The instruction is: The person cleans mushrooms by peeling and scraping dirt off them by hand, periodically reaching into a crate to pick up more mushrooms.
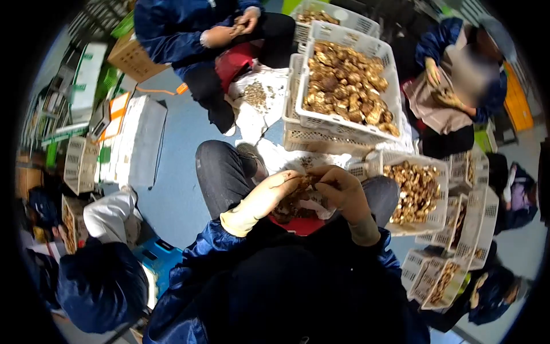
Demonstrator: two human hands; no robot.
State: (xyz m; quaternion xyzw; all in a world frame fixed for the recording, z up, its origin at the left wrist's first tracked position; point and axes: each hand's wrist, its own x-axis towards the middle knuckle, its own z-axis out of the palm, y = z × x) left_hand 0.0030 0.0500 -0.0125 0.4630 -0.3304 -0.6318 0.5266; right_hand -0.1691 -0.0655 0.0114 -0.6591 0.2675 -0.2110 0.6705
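Observation:
Both my hands wear pale gloves and meet over my lap. My left hand [264,200] is closed, its fingertips pinching a brown mushroom [307,182] from the left. From the other side, my right hand [346,198] curls its fingers and thumb round the same mushroom, hiding much of it. Below them, a red surface [302,226] between my legs carries dark crumbs and a pale pinkish cloth [316,207]. To the right of my knee stands a white crate [444,198] filled with cut-looking mushrooms [413,189].
Ahead, a large white crate [305,86] heaped with brown mushrooms [346,80] rests on other crates. A white sheet [274,153] with scraps covers the floor. Co-workers sit ahead [172,34], right [458,80] and left [103,281]. White boxes [137,135] stand left.

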